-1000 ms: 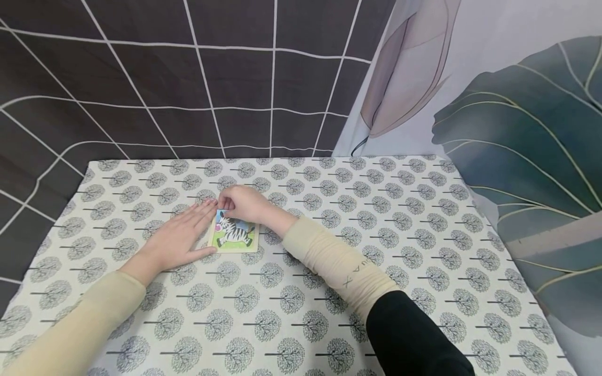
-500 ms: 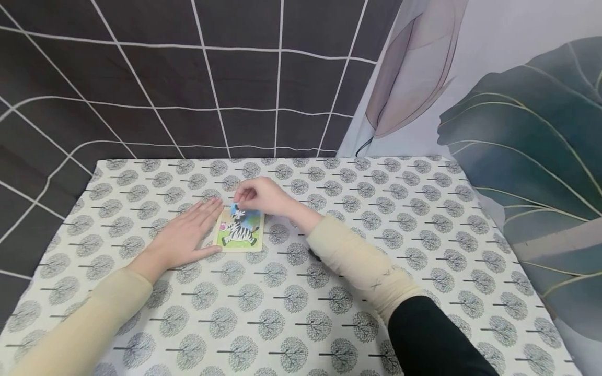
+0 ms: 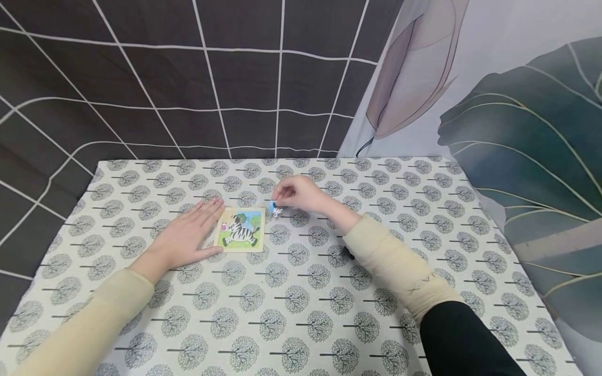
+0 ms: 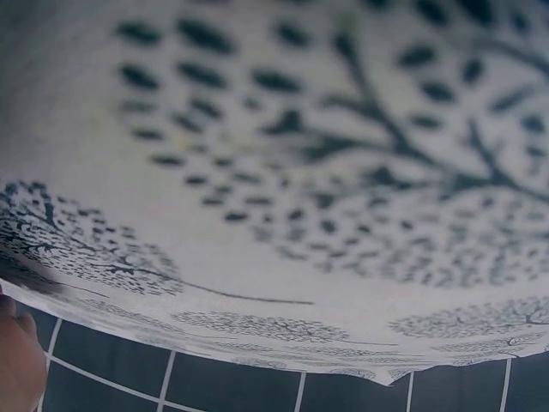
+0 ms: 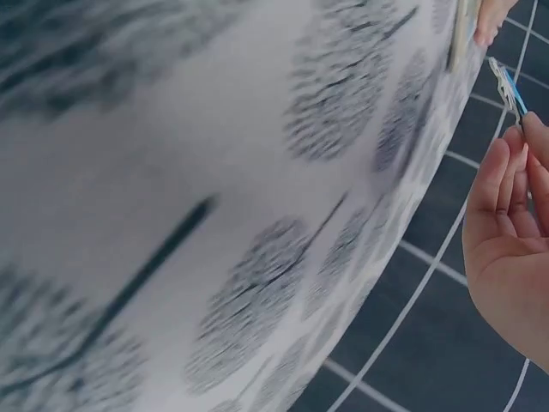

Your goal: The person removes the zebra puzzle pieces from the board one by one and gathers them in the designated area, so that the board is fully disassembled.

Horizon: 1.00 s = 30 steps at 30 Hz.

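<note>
A small square zebra jigsaw puzzle [image 3: 242, 235] with a pale frame lies flat on the table. My left hand [image 3: 185, 237] rests at its left edge, fingers straight and thumb near the lower left corner. Right of the puzzle, my right hand [image 3: 303, 193] pinches a puzzle piece [image 3: 275, 210] between thumb and fingers, above the cloth. That piece shows blue and black-and-white print. In the right wrist view the piece [image 5: 508, 86] appears nearly edge-on, beyond the fingertips. Only a bit of the left hand [image 4: 19, 360] enters the left wrist view.
A white cloth [image 3: 301, 324] printed with tree shapes covers the table. Behind it hangs a dark curtain [image 3: 244, 78] with white grid lines. A leaf-patterned curtain [image 3: 522, 156] hangs along the right side. A small dark object [image 3: 348, 253] shows beside the right sleeve.
My right hand has lifted the puzzle piece from the puzzle's upper left and carried it right, past the frame. My left hand keeps its place at the left edge.
</note>
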Tool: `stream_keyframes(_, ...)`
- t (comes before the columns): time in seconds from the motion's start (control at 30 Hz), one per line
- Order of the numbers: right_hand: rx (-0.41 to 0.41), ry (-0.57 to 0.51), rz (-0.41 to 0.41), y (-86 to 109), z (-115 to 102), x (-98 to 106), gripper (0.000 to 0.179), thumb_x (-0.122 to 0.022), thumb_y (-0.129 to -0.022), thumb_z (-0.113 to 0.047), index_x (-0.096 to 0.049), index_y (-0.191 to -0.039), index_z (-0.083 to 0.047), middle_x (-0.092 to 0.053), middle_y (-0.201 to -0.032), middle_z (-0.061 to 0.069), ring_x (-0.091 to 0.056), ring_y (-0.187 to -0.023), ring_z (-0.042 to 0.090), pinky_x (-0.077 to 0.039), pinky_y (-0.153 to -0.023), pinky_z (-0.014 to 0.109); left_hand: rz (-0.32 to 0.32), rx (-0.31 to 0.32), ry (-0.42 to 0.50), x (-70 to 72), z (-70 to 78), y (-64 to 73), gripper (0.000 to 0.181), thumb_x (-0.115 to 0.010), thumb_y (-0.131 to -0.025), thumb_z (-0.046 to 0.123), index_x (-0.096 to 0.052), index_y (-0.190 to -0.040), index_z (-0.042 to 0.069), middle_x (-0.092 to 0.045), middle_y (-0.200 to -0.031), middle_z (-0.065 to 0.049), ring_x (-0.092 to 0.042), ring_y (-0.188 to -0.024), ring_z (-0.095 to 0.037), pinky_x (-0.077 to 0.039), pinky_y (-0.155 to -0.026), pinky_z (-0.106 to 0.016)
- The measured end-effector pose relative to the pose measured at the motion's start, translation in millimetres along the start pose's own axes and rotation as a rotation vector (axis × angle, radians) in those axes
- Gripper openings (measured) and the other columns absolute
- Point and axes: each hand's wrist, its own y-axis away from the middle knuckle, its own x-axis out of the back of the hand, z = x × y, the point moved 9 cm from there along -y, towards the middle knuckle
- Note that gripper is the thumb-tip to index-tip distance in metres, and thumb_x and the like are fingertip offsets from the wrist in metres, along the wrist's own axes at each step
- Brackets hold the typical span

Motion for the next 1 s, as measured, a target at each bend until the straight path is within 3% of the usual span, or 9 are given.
stream_keyframes(0.4, -0.048, 0.024, -0.027, 14.7, 28, 5, 0.012, -0.077, -0.092, 0.001, -0.077, -0.104, 0.002, -0.078, -0.104, 0.016, -0.073, -0.095, 0.021, -0.063, -0.092, 0.025, 0.003, -0.014, 0.027, -3.4, -0.8, 0.0, 0.098, -0.055, -0.102, 0.061, -0.021, -0.167, -0.004, -0.021, -0.176, -0.022, -0.022, -0.164, -0.041, -0.023, -0.135, -0.053)
stream_keyframes(1.0, -0.090, 0.096, -0.020, 13.4, 39, 8, 0.013, -0.078, -0.091, -0.001, -0.078, -0.104, 0.000, -0.079, -0.102, 0.015, -0.073, -0.093, 0.022, -0.063, -0.092, 0.028, 0.017, -0.018, 0.044, -2.7, -0.8, 0.8, 0.096, -0.054, -0.103, 0.059, -0.021, -0.167, -0.004, -0.021, -0.176, -0.022, -0.024, -0.163, -0.042, -0.026, -0.134, -0.054)
